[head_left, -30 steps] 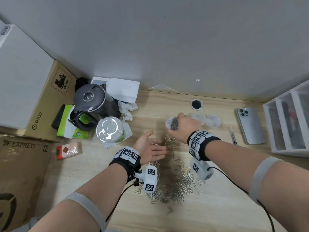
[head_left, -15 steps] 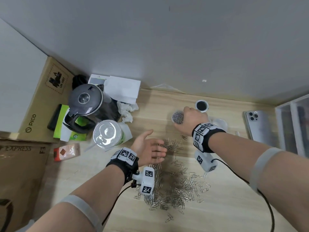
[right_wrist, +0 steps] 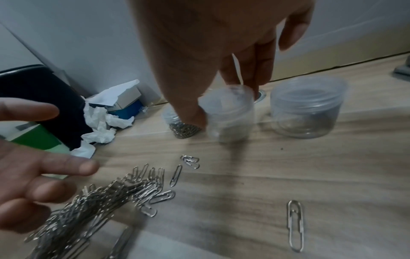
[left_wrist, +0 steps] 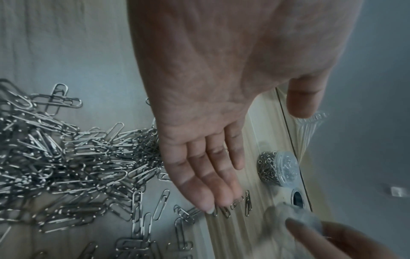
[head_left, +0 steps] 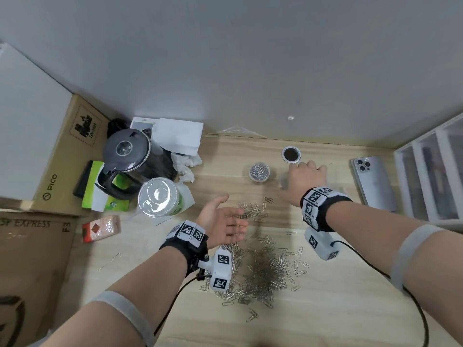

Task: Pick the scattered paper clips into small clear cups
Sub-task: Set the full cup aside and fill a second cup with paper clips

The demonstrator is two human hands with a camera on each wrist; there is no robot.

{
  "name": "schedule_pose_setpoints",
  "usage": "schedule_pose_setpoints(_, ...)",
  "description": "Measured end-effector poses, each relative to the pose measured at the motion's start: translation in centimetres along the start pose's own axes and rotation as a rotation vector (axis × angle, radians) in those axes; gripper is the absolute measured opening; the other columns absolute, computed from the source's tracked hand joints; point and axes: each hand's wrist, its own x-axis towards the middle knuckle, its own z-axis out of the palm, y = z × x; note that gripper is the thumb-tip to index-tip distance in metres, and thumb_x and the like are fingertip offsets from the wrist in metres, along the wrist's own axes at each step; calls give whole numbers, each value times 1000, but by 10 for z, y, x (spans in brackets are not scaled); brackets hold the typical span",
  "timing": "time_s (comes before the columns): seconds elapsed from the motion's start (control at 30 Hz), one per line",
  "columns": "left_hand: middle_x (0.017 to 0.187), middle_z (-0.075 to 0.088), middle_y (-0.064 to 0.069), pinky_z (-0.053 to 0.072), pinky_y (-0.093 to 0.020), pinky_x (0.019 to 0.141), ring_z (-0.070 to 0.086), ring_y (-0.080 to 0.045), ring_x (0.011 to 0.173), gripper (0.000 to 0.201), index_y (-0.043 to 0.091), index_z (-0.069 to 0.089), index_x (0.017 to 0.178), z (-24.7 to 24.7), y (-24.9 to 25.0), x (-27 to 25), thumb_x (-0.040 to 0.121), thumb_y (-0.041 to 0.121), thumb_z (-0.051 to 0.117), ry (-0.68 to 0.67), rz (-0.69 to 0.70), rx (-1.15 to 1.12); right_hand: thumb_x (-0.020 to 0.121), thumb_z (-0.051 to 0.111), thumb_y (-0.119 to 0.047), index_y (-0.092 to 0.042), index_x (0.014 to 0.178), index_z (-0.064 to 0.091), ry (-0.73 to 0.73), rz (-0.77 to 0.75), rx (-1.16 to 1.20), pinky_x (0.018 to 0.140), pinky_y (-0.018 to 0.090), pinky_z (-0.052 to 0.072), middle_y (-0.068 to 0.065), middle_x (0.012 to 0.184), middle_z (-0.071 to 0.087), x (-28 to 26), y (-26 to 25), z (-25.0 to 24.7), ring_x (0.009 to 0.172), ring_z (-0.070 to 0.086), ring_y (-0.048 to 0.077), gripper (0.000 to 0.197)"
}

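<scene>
filled cup [head_left: 259,172] now set down alone near the back of the tabletop [head_left: 338,309], no longer under the right hand [head_left: 304,180], which was over it a moment ago. right hand since shifted rightward, fingers [right_wrist: 244,70] curled round the rim of an empty clear cup [right_wrist: 230,112], blurred in the right wrist view, thumb against its side. probably one cup finished and a fresh one being fetched toward the pile. left hand [head_left: 223,222] unchanged, palm up and fingers spread beside the pile, holding nothing, perhaps ready to scoop. three clear cups counted: one full of clips, one in the right grip, one more empty cup [right_wrist: 307,106] standing just beside it. one small dark-centred lid or dish [head_left: 291,154] behind them. paper clips [head_left: 263,269] far too many to count, heaped between the wrists with strays around the edge. most of the job still ahead, judging by the heap.
</scene>
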Motion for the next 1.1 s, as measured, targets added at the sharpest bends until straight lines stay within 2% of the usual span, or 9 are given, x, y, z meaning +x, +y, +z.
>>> schedule_pose_setpoints(0.1,104,66,-24,54,-43,77,65,-33,84,62,2,57,124,7,-5,-6,93,56,51,25,9,30,78,40,-71,-15,94,54,-53,-104,244,74,36,45,7,95,65,-19,-2,-5,86,57,26,59)
schedule_pose_setpoints(0.23,116,64,-28,58,-42,71,66,-35,85,59,6,52,129,27,-14,-9,99,57,45,2,27,67,63,33,-90,-15,83,62,-201,-244,512,71,35,51,2,80,65,-49,-20,-5,76,61,21,83)
schedule_pose_setpoints(0.47,83,60,-9,47,-27,52,53,-18,64,45,8,63,116,32,-42,-11,106,43,38,-36,51,113,78,60,-68,-19,102,59,-215,-320,708,66,25,42,-4,92,62,-90,-39,15,81,57,12,54)
schedule_pose_setpoints(0.57,75,55,-6,39,-24,46,47,-16,56,50,11,61,114,29,-56,-13,107,50,31,-9,16,171,75,69,-59,-15,125,53,-233,-419,699,77,26,49,1,107,64,-100,-40,23,90,61,14,69)
schedule_pose_setpoints(0.7,69,55,-6,32,-21,41,45,-13,48,58,9,60,110,24,-68,-17,104,58,30,95,-5,184,68,74,-51,-26,127,50,-174,-500,722,85,33,52,-3,114,58,-108,-31,33,91,56,10,69)
schedule_pose_setpoints(0.8,71,56,-7,31,-20,44,43,-12,50,55,12,60,109,17,-68,-21,102,59,33,166,-10,131,73,72,-43,-29,135,43,-118,-309,601,91,34,49,-5,126,49,-111,-9,36,104,55,16,70)
schedule_pose_setpoints(0.93,69,56,-7,32,-22,47,41,-13,53,59,11,58,103,11,-68,-24,99,64,34,182,-20,126,79,62,-19,-11,126,46,-159,97,323,92,40,47,11,122,44,-115,30,47,112,47,29,51)
schedule_pose_setpoints(1.0,70,55,-8,32,-24,49,40,-14,55,59,11,60,96,8,-70,-24,97,65,37,183,-23,124,80,54,-15,-8,122,46,-200,179,233,93,41,46,13,122,43,-117,44,57,114,44,30,43)
schedule_pose_setpoints(1.1,73,55,-10,35,-24,50,42,-15,55,60,9,61,106,1,-75,-22,98,63,39,200,-5,115,83,49,-17,-9,123,47,-185,199,172,95,42,45,12,124,46,-120,52,73,117,43,31,41)
